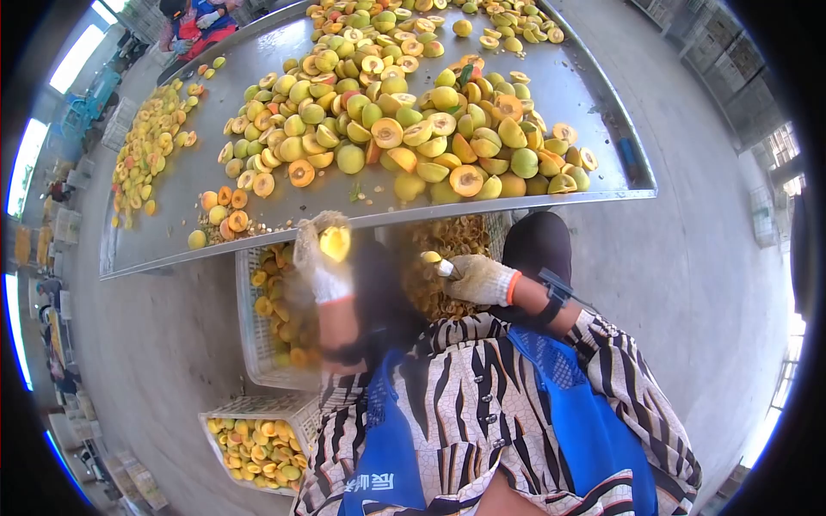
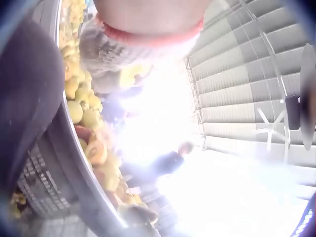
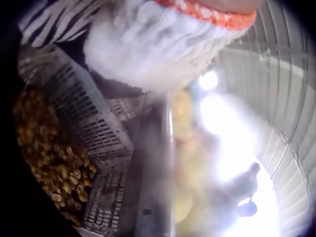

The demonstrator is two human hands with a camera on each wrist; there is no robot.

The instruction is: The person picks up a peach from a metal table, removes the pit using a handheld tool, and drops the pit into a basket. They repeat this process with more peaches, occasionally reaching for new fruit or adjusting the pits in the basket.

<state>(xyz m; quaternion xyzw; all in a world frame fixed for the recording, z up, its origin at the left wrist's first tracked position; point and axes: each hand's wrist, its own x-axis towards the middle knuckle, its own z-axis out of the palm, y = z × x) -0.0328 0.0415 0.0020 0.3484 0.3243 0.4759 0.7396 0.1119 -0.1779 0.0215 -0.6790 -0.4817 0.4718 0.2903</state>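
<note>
My gloved left hand [image 1: 311, 251] pinches a yellow peach half [image 1: 335, 244] at the near edge of the metal table [image 1: 379, 217], blurred. In the left wrist view, the same yellow piece [image 2: 130, 75] shows below the glove. My gloved right hand [image 1: 480, 280] grips a small tool [image 1: 445, 268] that looks white, with a yellow bit [image 1: 430, 256] at its tip; I cannot tell its exact kind. This hand is over a crate of brownish peach scraps [image 1: 443, 301] between the knees. Many cut peaches [image 1: 361, 120] lie heaped on the table, some halves showing their pits.
Under the table's near edge stands a white crate [image 1: 247, 331] with peach pieces. Another crate [image 1: 301, 417], holding yellow halves, is on the floor nearer my body. A second person [image 1: 202, 26] works at the far left corner. A raised rim [image 1: 594, 196] borders the table.
</note>
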